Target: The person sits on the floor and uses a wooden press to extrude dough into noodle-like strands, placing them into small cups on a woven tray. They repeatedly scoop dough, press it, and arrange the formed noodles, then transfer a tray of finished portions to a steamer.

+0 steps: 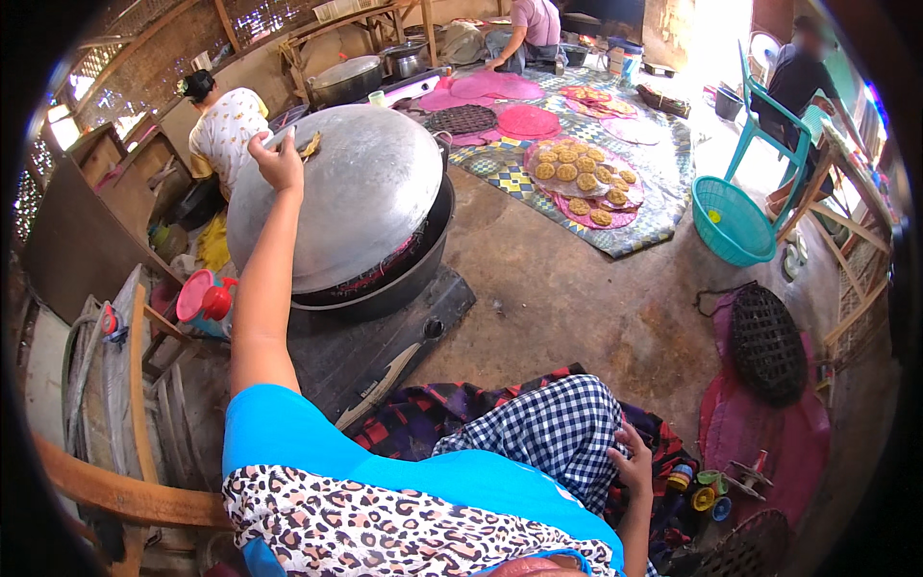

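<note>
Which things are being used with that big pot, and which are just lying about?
In use:
- left hand, gripping the lid
- big black pot, partly under the tilted lid

Seemingly just lying about:
- teal basket
- black woven piece

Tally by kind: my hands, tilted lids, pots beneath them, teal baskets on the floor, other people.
Left hand and right hand: 2
Lid: 1
Pot: 1
Teal basket: 1
Other people: 3
Total: 8

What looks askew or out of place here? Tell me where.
The big metal lid is askew: the left hand holds it tilted over the black pot, so part of the pot's opening shows.
</note>
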Demonstrator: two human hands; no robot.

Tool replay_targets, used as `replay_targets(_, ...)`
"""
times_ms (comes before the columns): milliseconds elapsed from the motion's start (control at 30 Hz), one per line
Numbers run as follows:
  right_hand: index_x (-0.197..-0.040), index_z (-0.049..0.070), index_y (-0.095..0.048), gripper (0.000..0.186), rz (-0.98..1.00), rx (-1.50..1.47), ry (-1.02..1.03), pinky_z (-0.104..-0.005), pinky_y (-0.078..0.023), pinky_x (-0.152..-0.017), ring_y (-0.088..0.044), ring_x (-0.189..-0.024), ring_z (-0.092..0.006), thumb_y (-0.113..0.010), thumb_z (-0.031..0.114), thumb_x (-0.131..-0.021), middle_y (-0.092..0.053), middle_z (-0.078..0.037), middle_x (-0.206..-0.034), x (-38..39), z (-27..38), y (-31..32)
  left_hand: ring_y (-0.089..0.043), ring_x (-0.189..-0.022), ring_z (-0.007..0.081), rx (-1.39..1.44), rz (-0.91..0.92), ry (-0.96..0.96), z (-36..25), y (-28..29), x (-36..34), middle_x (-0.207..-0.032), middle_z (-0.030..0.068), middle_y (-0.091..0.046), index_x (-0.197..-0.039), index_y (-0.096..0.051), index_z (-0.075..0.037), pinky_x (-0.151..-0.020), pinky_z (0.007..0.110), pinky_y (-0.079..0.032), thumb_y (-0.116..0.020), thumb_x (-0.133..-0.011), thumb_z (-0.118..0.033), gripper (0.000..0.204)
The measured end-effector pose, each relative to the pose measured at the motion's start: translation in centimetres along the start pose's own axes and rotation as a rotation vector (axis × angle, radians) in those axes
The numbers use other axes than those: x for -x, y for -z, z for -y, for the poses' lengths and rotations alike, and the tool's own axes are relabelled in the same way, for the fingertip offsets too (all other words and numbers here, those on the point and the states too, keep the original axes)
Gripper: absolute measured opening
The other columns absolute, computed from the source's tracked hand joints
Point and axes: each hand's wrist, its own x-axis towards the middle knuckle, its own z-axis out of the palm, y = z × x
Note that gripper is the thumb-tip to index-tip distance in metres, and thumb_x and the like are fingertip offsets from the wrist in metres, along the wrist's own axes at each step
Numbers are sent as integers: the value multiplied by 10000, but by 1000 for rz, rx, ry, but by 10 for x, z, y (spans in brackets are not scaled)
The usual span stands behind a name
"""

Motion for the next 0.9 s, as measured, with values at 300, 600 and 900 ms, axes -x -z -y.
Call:
replay_targets(300, -1269, 50, -462, 675, -55, 30, 4, -351, -436, -879, -589, -999, -240, -748, 142, -665, -623, -163, -1048, 12, 9, 3, -608, -791, 346, -61, 71, 215, 14, -3, 46, -873, 170, -608, -1050, -403, -111, -697, 432, -446, -689, -738, -256, 448)
replay_targets(600, -1281, 68, -454, 699, -85, -23, -19, -353, -454, -842, -593, -978, -235, -755, 150, -655, -624, -159, -1048, 22, 4, 6, -602, -801, 340, -102, 97, 164, 35, -9, 69, -915, 124, -600, -1062, -412, -108, -691, 444, -434, -686, -734, -267, 456)
replay_targets(900, -1299, 71, -433, 716, -96, -21, -18, -354, -443, -857, -592, -985, -237, -748, 168, -663, -619, -167, -1058, 19, 5, 5, -588, -830, 357, -81, 124, 200, 63, -20, 71, -967, 132, -595, -1061, -422, -110, -706, 442, -429, -678, -734, -264, 443)
